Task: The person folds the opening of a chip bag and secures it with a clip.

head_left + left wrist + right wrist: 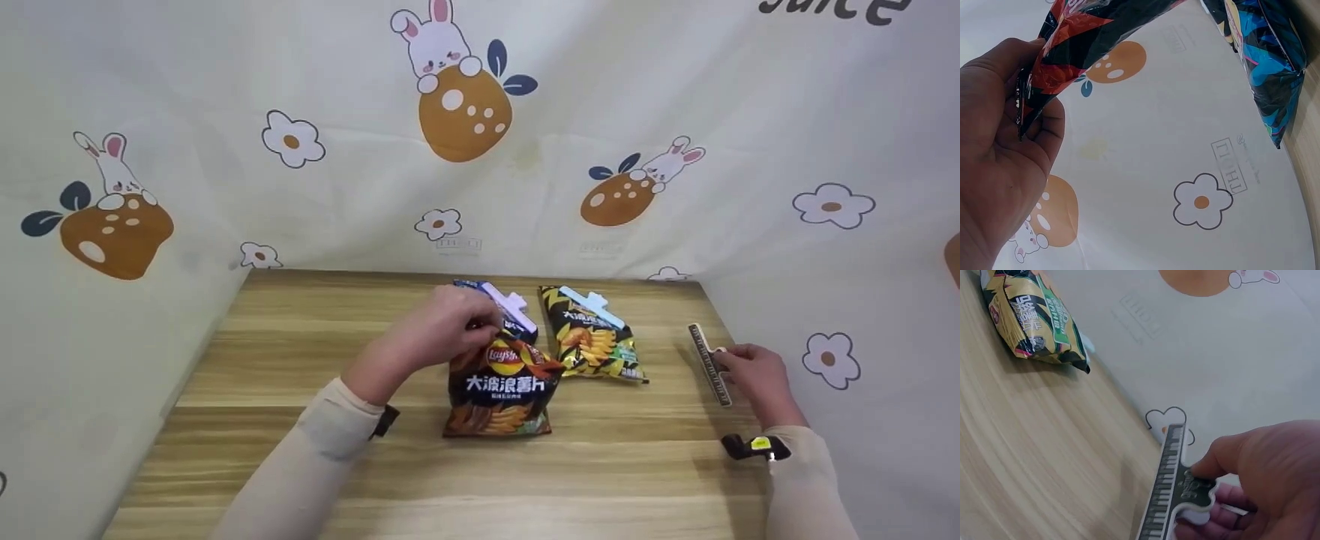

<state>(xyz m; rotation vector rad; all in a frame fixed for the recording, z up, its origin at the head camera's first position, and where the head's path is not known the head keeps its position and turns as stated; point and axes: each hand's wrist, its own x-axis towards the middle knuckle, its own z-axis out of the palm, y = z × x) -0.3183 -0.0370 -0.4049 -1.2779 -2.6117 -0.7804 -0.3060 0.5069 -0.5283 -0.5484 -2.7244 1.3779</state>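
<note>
My left hand point(450, 322) pinches the top edge of a black and red Lay's chip bag point(501, 405), which stands upright on the table. In the left wrist view the thumb and fingers close round the bag's gathered top corner. Over at the right side of the table, my right hand point(757, 379) holds a bag clip point(710, 365) by its handle. The right wrist view shows that clip's long jaw printed with piano keys, with the thumb on one side of the dark handle and fingers behind it.
Behind the held bag lies a blue chip bag point(525, 330) with a lilac clip point(510, 306) across its top. To its right is a yellow and black chip bag point(596, 349) bearing a light blue clip point(592, 306). A patterned cloth point(345, 202) rises behind the wooden table point(300, 442).
</note>
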